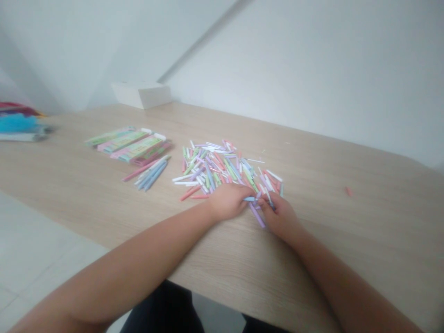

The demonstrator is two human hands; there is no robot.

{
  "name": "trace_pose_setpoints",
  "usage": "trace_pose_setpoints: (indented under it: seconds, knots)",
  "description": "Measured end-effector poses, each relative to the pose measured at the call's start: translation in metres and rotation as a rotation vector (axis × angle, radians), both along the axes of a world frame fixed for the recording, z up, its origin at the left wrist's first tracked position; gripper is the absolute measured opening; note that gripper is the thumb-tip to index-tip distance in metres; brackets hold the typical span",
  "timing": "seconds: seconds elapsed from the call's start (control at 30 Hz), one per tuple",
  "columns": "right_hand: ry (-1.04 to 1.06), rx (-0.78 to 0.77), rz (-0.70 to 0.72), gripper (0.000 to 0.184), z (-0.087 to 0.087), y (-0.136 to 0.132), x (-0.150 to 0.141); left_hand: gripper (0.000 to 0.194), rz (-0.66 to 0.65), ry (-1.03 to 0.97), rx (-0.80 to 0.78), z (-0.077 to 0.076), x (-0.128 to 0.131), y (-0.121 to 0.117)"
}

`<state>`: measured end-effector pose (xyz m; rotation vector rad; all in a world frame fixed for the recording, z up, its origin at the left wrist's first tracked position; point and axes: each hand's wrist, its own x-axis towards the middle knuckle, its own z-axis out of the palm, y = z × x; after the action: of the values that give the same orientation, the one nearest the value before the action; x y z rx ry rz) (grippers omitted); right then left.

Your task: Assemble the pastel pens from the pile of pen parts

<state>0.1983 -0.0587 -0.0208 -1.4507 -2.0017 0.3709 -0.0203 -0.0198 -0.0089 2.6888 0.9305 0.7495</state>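
My left hand [231, 201] is closed around a light-blue pen barrel [249, 199], its end poking out toward the other hand. Facing it, my right hand [280, 213] pinches a blue pen part [272, 205] between thumb and fingers; blur hides whether the two pieces touch. A purple pen part [257, 215] lies on the table just below the fingertips. Right behind both hands spreads a loose pile of pen parts [222, 166] in white, purple, green, coral and blue.
Left of the pile lies a small group of pens [152, 175], pink, white and blue. Behind them are several flat pastel boxes [135, 145]. A white box [142, 95] stands by the wall. One coral piece [348, 191] lies far right; blue packaging [19, 124] sits far left.
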Motion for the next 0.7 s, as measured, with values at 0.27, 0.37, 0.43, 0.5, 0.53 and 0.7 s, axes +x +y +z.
trace_pose_setpoints:
  seconds: [0.27, 0.37, 0.43, 0.5, 0.53, 0.7]
  knots:
    - [0.09, -0.011, 0.025, 0.02, 0.009, -0.001, 0.003, 0.028, 0.01, -0.021, 0.028, -0.002, 0.001, 0.003]
    - [0.127, -0.039, 0.062, 0.022, 0.009, -0.001, 0.007, 0.027, 0.0, -0.039, 0.015, -0.001, 0.0, 0.003]
    - [0.15, -0.058, 0.083, 0.023, 0.01, 0.0, 0.01, 0.027, -0.009, -0.054, 0.004, -0.001, -0.001, 0.003]
    - [0.176, -0.085, 0.09, 0.024, 0.011, 0.001, 0.011, 0.027, -0.023, -0.06, -0.005, 0.0, -0.002, 0.003]
    - [0.187, -0.102, 0.096, 0.025, 0.012, 0.001, 0.012, 0.027, -0.031, -0.059, -0.008, 0.0, -0.002, 0.003]
    - [0.215, -0.167, 0.134, 0.026, 0.015, 0.002, 0.012, 0.028, -0.069, -0.03, -0.001, 0.002, -0.002, 0.001]
